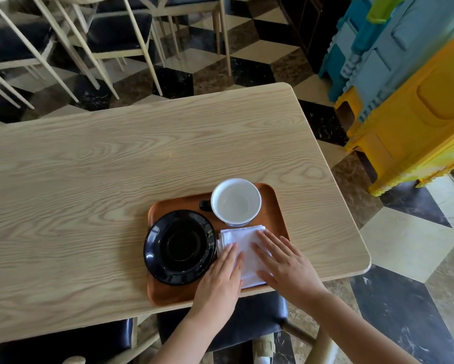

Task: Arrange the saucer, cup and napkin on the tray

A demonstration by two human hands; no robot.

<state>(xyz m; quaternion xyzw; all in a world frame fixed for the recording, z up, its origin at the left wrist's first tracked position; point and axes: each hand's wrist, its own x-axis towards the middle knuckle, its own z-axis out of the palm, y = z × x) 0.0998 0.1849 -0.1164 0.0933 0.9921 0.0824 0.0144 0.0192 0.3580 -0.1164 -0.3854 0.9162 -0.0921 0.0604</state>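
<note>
A brown tray [273, 203] lies near the front right edge of the wooden table. On its left side rests a black saucer [178, 246], overhanging the tray's left rim. A cup [236, 201], white inside with a black handle pointing left, stands upright at the tray's far side. A folded white napkin [243, 239] lies on the tray's right half, just in front of the cup. My left hand [220, 278] and my right hand [286, 266] both press flat on the napkin, fingers extended, covering its near part.
The light wooden table [115, 166] stretches left and far from the tray. Dark-cushioned chairs [110, 35] stand beyond it, and one chair seat [260, 316] sits under the table's front edge. Stacked blue and yellow plastic stools [404, 88] stand at the right.
</note>
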